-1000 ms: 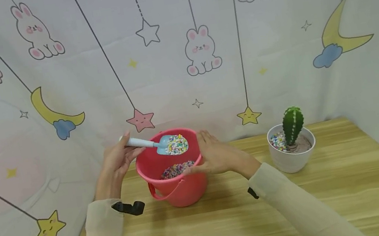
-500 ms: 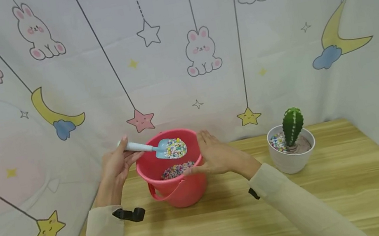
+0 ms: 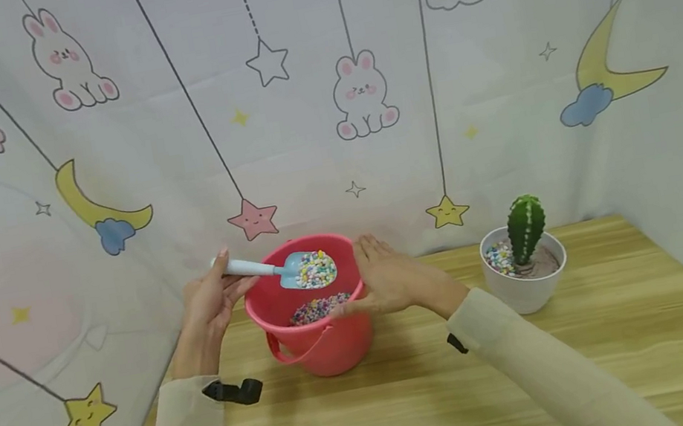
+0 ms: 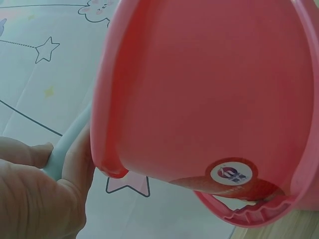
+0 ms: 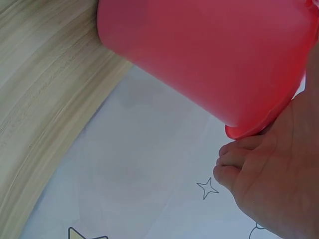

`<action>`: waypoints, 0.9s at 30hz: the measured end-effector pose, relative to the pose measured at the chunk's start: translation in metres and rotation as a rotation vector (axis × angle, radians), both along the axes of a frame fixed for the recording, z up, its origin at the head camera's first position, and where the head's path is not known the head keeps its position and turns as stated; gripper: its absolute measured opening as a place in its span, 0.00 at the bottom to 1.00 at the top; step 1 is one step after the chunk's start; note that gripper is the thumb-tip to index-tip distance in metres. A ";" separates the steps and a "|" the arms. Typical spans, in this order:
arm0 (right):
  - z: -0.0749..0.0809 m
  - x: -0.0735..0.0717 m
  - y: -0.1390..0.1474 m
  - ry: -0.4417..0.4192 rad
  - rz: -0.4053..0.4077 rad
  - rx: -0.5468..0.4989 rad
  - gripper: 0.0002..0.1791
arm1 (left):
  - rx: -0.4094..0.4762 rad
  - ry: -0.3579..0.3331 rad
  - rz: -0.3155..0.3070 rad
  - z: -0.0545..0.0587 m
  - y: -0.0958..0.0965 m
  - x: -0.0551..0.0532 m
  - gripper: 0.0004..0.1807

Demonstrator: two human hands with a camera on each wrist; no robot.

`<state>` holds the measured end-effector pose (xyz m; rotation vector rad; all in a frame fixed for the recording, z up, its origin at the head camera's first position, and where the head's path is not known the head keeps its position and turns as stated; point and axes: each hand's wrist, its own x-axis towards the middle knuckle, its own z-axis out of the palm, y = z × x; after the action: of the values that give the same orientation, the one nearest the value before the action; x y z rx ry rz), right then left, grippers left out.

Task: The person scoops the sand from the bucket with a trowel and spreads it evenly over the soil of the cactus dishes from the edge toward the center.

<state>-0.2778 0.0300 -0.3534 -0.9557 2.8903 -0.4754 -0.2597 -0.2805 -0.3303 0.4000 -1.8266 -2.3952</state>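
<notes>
We see the left hand [image 3: 210, 299] at the bucket's left side, its forearm running up from the lower edge and its thumb and fingers pinching the handle end of a light-blue scoop [image 3: 276, 270]. The right hand [image 3: 389, 276] is spread wide against the right side of the pink bucket [image 3: 337, 349], fingers lying toward the far rim and thumb reaching along the near rim. We find the scoop above the bucket's mouth, its handle crossing over the left rim; its long axis runs left to right, sloping slightly down the view, and the blade points toward the right hand. A pile of colourful beads [image 3: 316, 270] sits in the blade, and more beads [image 3: 317, 309] lie inside the bucket, which stands upright on the wooden counter [image 3: 429, 409]. To the right, well apart, we see a white pot [image 3: 525, 295] with a green cactus [image 3: 528, 231] and some beads in it. Compared with a second ago, the scoop and left hand have shifted slightly toward us, while the right hand, bucket and pot keep their places.
</notes>
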 end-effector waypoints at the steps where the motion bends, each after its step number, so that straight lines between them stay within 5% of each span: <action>1: 0.001 0.000 0.000 -0.002 0.003 -0.001 0.76 | 0.002 0.000 0.003 0.000 0.000 0.001 0.35; 8: 0.004 -0.001 0.005 -0.031 0.003 0.018 0.75 | 0.024 -0.016 0.004 0.000 0.002 0.005 0.31; 16: 0.018 0.000 0.038 -0.039 0.022 -0.111 0.55 | 0.017 -0.006 0.006 0.001 0.006 0.004 0.36; 27: 0.030 0.023 0.092 0.152 -0.001 -0.182 0.31 | 0.043 0.013 -0.004 0.006 0.018 0.002 0.29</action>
<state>-0.2550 0.1223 -0.3232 -1.0587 3.0239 -0.7053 -0.2573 -0.2630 -0.3242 0.3838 -1.7750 -2.4377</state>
